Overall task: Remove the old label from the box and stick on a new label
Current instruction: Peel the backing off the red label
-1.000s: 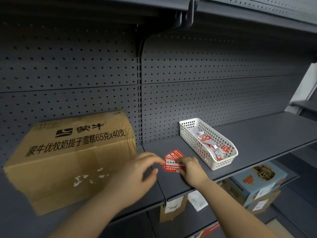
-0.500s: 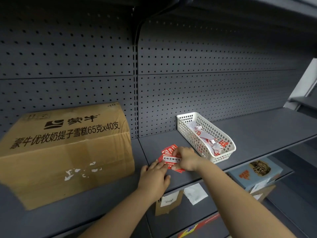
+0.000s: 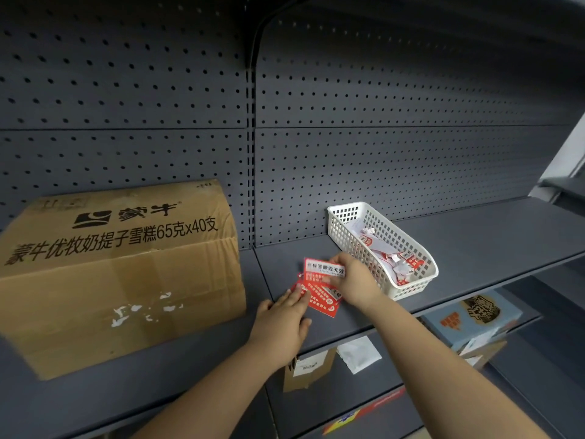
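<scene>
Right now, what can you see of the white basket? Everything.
The white basket is a long rectangular tray, plastic by its look, with lattice walls and a solid rim. It stands upright on the grey shelf, angled, one end near the pegboard back panel. Inside lie crumpled white and red label scraps. The right hand is just beside its near left wall; contact cannot be told.

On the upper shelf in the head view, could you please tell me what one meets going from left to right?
Box → left hand → red labels → right hand → basket.
</scene>
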The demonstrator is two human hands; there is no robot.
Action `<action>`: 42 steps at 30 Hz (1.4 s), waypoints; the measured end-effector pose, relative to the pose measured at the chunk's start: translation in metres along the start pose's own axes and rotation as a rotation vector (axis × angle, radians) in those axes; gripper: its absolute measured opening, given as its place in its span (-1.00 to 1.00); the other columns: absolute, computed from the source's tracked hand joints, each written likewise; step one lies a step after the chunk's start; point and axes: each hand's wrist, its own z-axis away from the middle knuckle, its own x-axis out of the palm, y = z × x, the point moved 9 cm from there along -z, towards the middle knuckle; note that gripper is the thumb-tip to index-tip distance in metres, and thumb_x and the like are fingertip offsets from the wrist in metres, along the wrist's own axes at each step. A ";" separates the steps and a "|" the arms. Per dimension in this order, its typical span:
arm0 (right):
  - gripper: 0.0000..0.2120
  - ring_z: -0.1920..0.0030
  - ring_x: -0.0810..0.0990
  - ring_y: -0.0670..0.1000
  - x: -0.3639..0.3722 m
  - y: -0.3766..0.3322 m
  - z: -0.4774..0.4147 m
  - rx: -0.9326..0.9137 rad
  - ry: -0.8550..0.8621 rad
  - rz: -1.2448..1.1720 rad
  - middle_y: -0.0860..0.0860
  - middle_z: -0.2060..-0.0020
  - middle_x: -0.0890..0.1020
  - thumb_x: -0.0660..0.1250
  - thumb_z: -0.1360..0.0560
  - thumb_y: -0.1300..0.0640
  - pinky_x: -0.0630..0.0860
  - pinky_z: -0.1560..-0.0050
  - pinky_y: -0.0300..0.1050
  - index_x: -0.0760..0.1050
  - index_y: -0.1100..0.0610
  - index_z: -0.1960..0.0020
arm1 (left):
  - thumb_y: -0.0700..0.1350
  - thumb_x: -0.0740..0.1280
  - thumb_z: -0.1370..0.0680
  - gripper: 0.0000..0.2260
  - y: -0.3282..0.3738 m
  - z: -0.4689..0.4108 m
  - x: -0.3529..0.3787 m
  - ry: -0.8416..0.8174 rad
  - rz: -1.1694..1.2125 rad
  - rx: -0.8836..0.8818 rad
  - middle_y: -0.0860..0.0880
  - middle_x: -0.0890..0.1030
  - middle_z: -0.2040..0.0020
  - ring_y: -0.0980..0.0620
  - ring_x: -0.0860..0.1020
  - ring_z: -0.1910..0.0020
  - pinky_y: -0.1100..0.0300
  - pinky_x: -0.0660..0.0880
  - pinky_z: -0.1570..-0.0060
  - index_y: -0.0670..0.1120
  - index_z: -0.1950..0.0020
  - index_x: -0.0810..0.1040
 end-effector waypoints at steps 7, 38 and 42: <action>-0.81 0.26 0.65 0.02 -0.023 -0.020 0.031 0.044 0.030 -0.459 0.03 0.24 0.68 0.50 -0.37 0.25 0.58 0.27 -0.12 0.51 0.12 0.12 | 0.00 0.28 -0.62 -0.70 -0.012 0.019 -0.042 0.253 0.735 -0.139 0.12 0.64 -0.16 0.21 0.60 -0.09 0.35 0.51 -0.01 0.09 -0.35 0.47; -0.88 -0.09 0.49 0.11 -0.084 -0.199 0.180 -0.583 0.603 -0.107 -0.13 0.14 0.66 0.38 -0.44 0.09 0.37 -0.20 -0.16 0.69 0.05 0.09 | -0.13 0.35 -0.46 -0.84 0.023 0.111 -0.161 0.468 1.476 0.096 -0.14 0.70 0.41 -0.05 0.57 0.43 0.35 0.33 0.52 -0.15 0.15 0.71; -0.90 -0.04 0.53 0.10 -0.086 -0.203 0.184 -0.588 0.587 -0.091 -0.11 0.14 0.66 0.38 -0.45 0.13 0.36 -0.17 -0.23 0.68 0.07 0.10 | -0.38 0.32 -0.54 -0.76 0.031 0.117 -0.172 0.518 1.393 0.155 -0.09 0.65 0.50 0.14 0.53 0.58 0.46 0.39 0.47 -0.17 0.22 0.69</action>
